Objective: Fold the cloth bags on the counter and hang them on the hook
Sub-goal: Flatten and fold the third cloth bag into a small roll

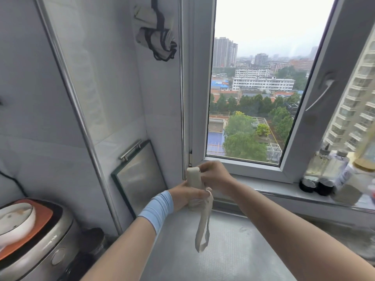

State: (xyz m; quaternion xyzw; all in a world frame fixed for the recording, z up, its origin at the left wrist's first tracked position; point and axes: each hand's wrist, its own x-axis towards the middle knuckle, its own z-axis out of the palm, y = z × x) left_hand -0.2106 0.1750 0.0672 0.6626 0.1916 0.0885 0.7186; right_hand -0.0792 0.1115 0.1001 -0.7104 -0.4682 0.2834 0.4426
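Cream bag roll [193, 178] within curled fingers [199, 194]

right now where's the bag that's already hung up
In the head view, the rolled bag hangs high on the wall, left of the window frame.

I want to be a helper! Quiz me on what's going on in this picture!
1. True or false: the hung bag has black straps.
2. Which grips hold the cream bag? A left only, B right only, C both.
3. Fill in: the cream bag's strap dangles over the metal ____.

Key:
1. True.
2. C: the left grip and the right grip both clasp it.
3. Counter.
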